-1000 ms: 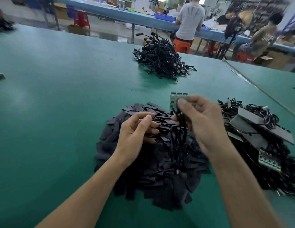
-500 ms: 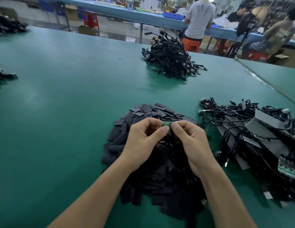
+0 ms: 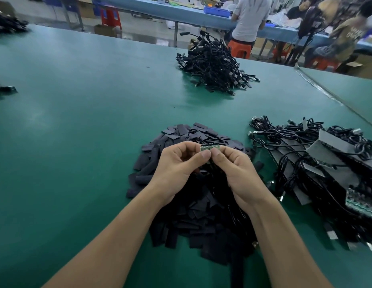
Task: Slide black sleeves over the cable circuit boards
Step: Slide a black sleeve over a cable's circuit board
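Hands pinch circuit board above sleeves.

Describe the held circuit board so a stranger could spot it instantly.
On the green table, find the near heap of black sleeves. Above it, left hand and right hand pinch a small circuit board: green, unlike the black strips around.

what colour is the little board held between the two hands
The board is green with a row of pale contacts on top, seen in the head view.
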`<state>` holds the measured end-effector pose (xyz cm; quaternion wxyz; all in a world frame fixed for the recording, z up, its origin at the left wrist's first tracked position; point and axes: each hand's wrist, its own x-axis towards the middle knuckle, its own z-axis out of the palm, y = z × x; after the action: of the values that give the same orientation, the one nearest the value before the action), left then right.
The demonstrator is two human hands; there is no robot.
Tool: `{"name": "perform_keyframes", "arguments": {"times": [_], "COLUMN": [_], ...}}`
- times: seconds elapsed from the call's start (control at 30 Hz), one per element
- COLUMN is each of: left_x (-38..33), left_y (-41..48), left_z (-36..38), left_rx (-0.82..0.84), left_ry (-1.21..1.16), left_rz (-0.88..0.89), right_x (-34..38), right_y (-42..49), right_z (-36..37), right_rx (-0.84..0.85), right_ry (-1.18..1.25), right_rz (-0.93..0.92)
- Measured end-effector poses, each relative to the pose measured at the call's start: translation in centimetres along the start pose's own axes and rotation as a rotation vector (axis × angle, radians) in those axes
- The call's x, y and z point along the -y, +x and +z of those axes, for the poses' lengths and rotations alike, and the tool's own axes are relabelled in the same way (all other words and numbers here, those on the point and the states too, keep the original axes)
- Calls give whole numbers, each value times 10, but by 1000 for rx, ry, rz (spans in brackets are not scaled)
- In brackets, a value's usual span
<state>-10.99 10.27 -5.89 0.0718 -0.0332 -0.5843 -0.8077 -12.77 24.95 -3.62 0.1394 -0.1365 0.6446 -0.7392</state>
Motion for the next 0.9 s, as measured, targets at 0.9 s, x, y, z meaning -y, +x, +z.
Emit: {"name": "perform_keyframes", "arguments": {"times": [0.9], "left_x": [-11], "left_y": [7], "left_z": [-6], "left_rx": [-179], "left_ry": [-507], "left_rz": [-108], "right_x": [60], "right_y": [-8], "right_z": [-61], "right_rx": [-776], "right_ry": [-846], "right_rz": [-184]}}
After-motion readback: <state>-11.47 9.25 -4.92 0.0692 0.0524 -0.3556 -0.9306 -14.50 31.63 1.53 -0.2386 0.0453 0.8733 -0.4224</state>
